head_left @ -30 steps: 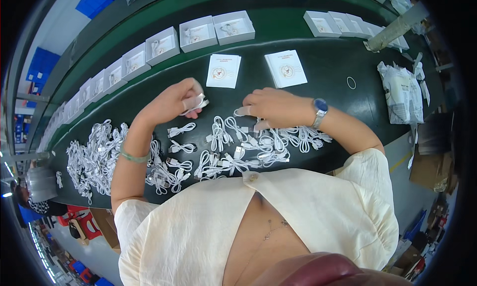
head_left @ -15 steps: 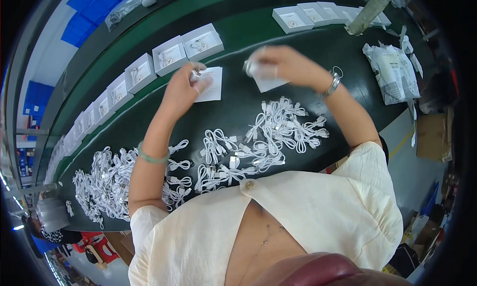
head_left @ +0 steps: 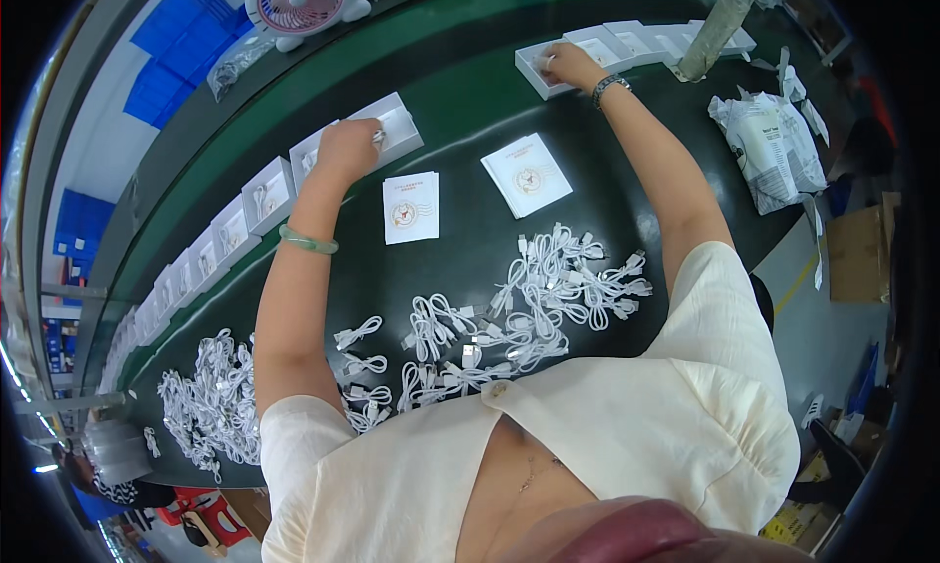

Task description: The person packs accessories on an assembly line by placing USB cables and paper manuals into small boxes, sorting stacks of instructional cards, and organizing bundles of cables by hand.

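My left hand is closed at the near end of a row of open white boxes. A bit of white cable shows at its fingers, over the end box. At the far right, my right hand reaches into another open white box. Its fingers are pinched around something whitish that is too small to make out. Between my arms lie two stacks of printed white cards, a left stack and a right stack. Neither hand touches them.
Coiled white cables lie in front of my body, with a bigger pile at left. More boxes line the green belt. A post, a plastic bag and a pink fan stand around.
Both hands have moved away from the card stacks to the open boxes, the left one up and leftward, the right one up and rightward. The card stacks are now uncovered.
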Demonstrator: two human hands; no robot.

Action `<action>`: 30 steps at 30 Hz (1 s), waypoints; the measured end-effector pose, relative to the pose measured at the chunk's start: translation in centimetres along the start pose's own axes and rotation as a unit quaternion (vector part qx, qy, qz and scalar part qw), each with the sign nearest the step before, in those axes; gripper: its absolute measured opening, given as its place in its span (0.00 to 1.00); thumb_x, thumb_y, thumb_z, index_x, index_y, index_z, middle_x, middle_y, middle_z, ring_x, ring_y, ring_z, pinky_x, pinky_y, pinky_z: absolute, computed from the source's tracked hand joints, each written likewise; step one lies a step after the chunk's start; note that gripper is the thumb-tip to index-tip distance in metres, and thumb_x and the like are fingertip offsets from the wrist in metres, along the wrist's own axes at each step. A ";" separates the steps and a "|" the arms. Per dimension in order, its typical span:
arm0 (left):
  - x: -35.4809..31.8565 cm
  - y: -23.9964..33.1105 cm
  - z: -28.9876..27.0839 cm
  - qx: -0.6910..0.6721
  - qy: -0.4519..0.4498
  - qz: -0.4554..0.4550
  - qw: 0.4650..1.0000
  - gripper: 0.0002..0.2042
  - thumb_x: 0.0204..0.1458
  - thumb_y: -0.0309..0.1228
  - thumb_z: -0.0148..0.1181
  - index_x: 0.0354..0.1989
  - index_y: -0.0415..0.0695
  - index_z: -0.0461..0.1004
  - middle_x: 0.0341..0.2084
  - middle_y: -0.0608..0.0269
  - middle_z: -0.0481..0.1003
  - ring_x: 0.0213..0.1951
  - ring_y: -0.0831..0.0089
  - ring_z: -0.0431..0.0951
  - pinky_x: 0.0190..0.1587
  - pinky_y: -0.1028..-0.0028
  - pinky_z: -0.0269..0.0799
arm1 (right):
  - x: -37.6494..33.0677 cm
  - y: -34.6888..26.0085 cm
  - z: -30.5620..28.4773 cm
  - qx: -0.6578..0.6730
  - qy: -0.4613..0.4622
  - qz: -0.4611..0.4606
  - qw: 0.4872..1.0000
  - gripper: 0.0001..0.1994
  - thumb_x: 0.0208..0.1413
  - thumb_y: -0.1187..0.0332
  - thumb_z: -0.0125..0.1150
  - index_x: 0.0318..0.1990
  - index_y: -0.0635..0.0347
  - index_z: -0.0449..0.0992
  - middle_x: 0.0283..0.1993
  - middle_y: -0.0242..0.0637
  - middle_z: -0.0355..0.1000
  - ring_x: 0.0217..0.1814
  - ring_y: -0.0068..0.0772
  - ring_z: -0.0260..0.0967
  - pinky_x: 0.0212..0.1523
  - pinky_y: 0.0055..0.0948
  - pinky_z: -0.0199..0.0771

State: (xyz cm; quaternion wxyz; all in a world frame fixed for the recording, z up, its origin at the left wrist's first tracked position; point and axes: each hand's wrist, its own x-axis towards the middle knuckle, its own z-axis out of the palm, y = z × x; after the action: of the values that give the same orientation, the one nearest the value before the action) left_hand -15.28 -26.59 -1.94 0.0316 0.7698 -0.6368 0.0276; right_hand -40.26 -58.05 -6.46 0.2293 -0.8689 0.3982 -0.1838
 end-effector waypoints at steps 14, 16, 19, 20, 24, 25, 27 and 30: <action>-5.9 4.3 -4.4 -0.405 0.040 -0.150 0.901 0.08 0.55 0.30 0.51 0.39 0.41 0.73 0.25 0.58 0.75 0.30 0.69 0.75 0.36 0.70 0.69 | 1.0 7.3 -8.2 -0.192 0.218 0.074 0.954 0.27 0.46 0.54 0.62 0.49 0.65 0.72 0.46 0.57 0.71 0.50 0.53 0.69 0.52 0.44 0.68; -7.0 4.8 -4.6 -0.462 -0.007 -0.149 0.874 0.09 0.56 0.30 0.50 0.40 0.41 0.73 0.25 0.62 0.75 0.30 0.74 0.73 0.37 0.73 0.69 | 1.5 9.6 -10.0 -0.204 0.154 0.148 0.955 0.33 0.47 0.49 0.60 0.53 0.69 0.68 0.48 0.59 0.70 0.52 0.55 0.67 0.54 0.44 0.67; -6.3 4.7 -3.7 -0.429 0.008 -0.091 0.899 0.09 0.56 0.29 0.51 0.41 0.40 0.73 0.26 0.61 0.75 0.30 0.74 0.74 0.38 0.73 0.69 | 1.8 12.9 -11.0 -0.200 0.092 0.218 0.951 0.37 0.49 0.46 0.56 0.59 0.67 0.62 0.59 0.58 0.62 0.60 0.53 0.62 0.60 0.41 0.60; -6.1 4.9 -3.7 -0.453 0.009 -0.095 0.886 0.08 0.54 0.28 0.52 0.41 0.40 0.73 0.29 0.59 0.75 0.33 0.70 0.75 0.40 0.71 0.69 | 2.0 12.4 -10.4 -0.219 0.073 0.205 0.951 0.35 0.49 0.47 0.57 0.58 0.65 0.64 0.59 0.55 0.63 0.60 0.53 0.62 0.59 0.40 0.61; -3.8 5.6 -2.3 -0.369 0.076 0.006 0.926 0.09 0.51 0.28 0.54 0.40 0.42 0.74 0.35 0.55 0.76 0.39 0.58 0.75 0.42 0.67 0.68 | 2.1 9.7 -8.7 -0.211 0.052 0.176 0.960 0.30 0.48 0.51 0.59 0.55 0.61 0.68 0.55 0.49 0.68 0.58 0.50 0.65 0.57 0.40 0.63; -3.1 6.1 -1.8 -0.357 0.086 0.030 0.929 0.09 0.50 0.28 0.55 0.40 0.43 0.74 0.36 0.55 0.76 0.42 0.55 0.74 0.43 0.65 0.68 | 2.0 8.5 -8.1 -0.209 0.044 0.170 0.962 0.30 0.48 0.51 0.59 0.55 0.61 0.68 0.55 0.49 0.68 0.58 0.50 0.65 0.57 0.40 0.63; -1.5 7.1 -0.8 -0.269 0.105 0.063 0.955 0.10 0.50 0.30 0.56 0.41 0.45 0.74 0.38 0.56 0.76 0.44 0.55 0.72 0.46 0.62 0.65 | 1.4 6.3 -6.8 -0.186 0.056 0.128 0.973 0.28 0.47 0.54 0.61 0.53 0.62 0.70 0.51 0.50 0.71 0.55 0.48 0.67 0.55 0.39 0.65; 0.1 8.5 0.3 -0.212 0.109 0.062 0.969 0.11 0.50 0.29 0.57 0.42 0.45 0.74 0.38 0.57 0.76 0.44 0.56 0.71 0.47 0.60 0.64 | 0.8 3.7 -5.0 -0.176 0.047 0.080 0.980 0.27 0.46 0.54 0.62 0.50 0.63 0.72 0.49 0.53 0.72 0.52 0.48 0.69 0.52 0.38 0.67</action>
State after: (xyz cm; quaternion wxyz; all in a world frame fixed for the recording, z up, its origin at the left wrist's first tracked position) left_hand -23.60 -28.26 -2.16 0.2614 0.6968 -0.6676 -0.0224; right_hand -44.47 -62.09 -4.22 0.0682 -0.8515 0.5027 -0.1325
